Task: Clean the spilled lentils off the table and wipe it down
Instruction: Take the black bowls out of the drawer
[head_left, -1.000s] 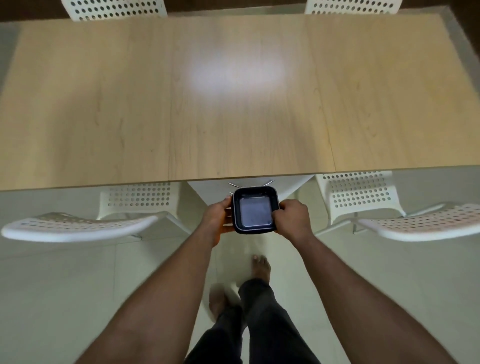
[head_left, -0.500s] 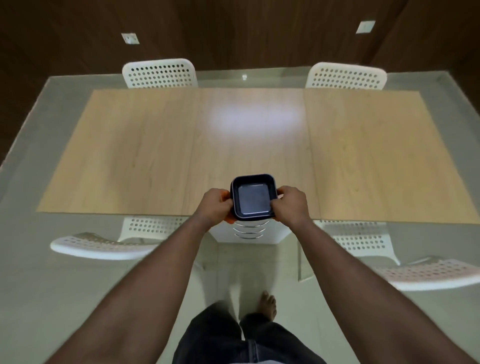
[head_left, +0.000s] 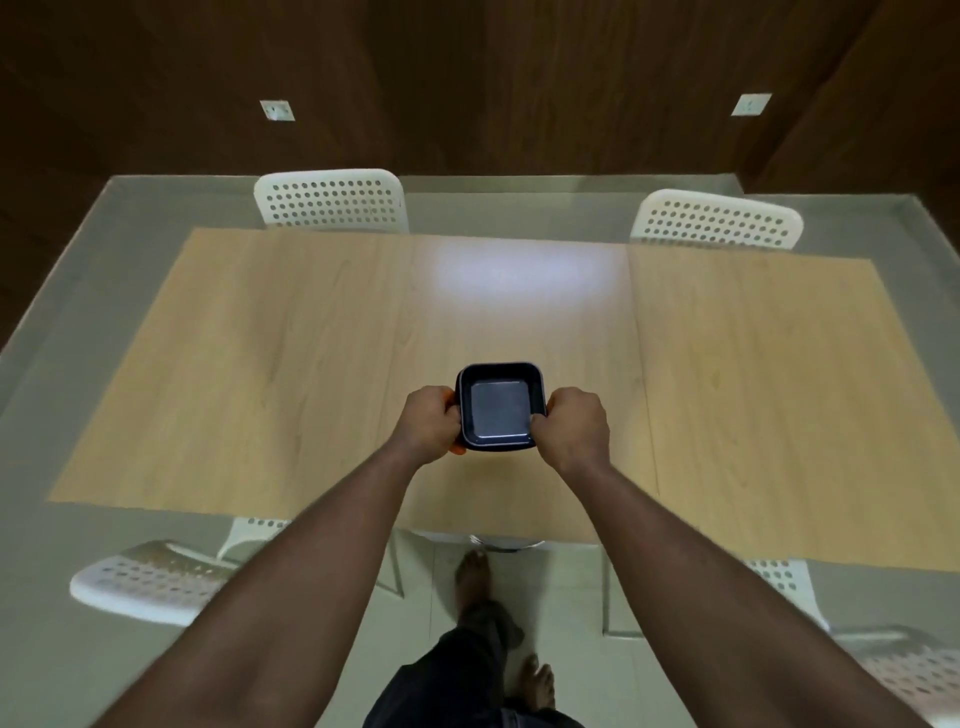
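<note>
A dark square bowl (head_left: 497, 410) with an empty, glossy inside is held over the near middle of the light wooden table (head_left: 260, 374). My left hand (head_left: 428, 423) grips its left rim and my right hand (head_left: 571, 426) grips its right rim. Something orange shows under my left hand at the bowl's lower left corner. No lentils are visible on the tabletop. Whether the bowl rests on the table or hovers just above it, I cannot tell.
Two white perforated chairs (head_left: 332, 200) (head_left: 717, 221) stand at the far side. Two more white chairs (head_left: 150, 579) (head_left: 904, 670) sit at the near side, left and right of my legs. A dark wood wall with two white sockets rises behind the table.
Both hands carried the bowl from below the table's near edge forward over the tabletop. The view has tilted up as I stepped closer.
</note>
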